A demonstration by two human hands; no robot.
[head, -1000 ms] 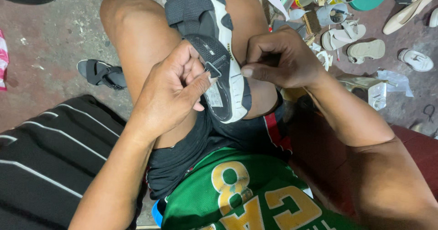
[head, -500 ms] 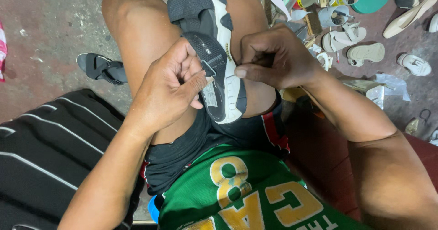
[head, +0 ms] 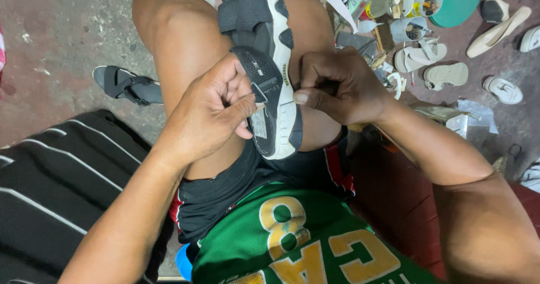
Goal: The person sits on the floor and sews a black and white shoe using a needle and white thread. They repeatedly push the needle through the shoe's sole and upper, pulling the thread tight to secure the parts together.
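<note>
A black and white sneaker (head: 264, 47) lies sole-up between my bare knees in the head view. My left hand (head: 216, 109) grips its heel end from the left, thumb pressed on the sole near a small metal piece. My right hand (head: 337, 84) is closed in a fist against the shoe's right edge, pinching something too small to make out. Both hands touch the shoe. I wear a green jersey and black shorts.
A black sandal (head: 126, 84) lies on the concrete floor at left. Several pale sandals and shoes (head: 444, 73), small cups (head: 405, 28) and a green round stool base (head: 458, 2) crowd the upper right. A black striped cloth (head: 53, 182) covers the lower left.
My right hand has slid left along the shoe's edge toward the left hand. The left hand keeps its grip on the heel.
</note>
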